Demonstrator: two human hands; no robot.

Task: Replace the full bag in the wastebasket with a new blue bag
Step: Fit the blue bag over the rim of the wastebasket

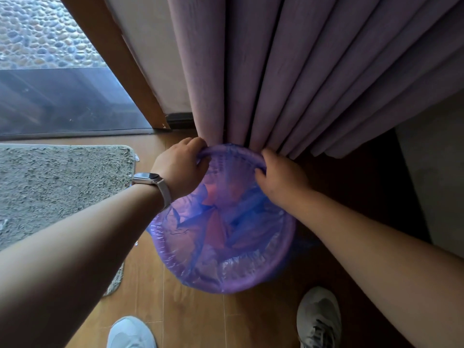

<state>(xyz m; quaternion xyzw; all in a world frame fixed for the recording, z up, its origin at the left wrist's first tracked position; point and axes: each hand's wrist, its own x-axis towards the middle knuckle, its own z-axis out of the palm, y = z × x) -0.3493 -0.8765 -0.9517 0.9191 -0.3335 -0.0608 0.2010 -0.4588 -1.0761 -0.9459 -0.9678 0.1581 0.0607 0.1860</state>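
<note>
A round wastebasket (253, 282) stands on the wooden floor against the curtain, lined with a translucent blue bag (226, 222) whose edge is folded over the rim. My left hand (180, 167), with a watch on the wrist, grips the bag edge at the far left of the rim. My right hand (278, 175) grips the bag edge at the far right of the rim. Crumpled blue plastic fills the inside; reddish basket wall shows through it.
Mauve curtain folds (288, 79) hang right behind the basket. A grey shaggy rug (57, 189) lies to the left, with a glass door (62, 101) and its wooden frame (120, 64) beyond. My two shoes (319, 320) stand on the floor in front of the basket.
</note>
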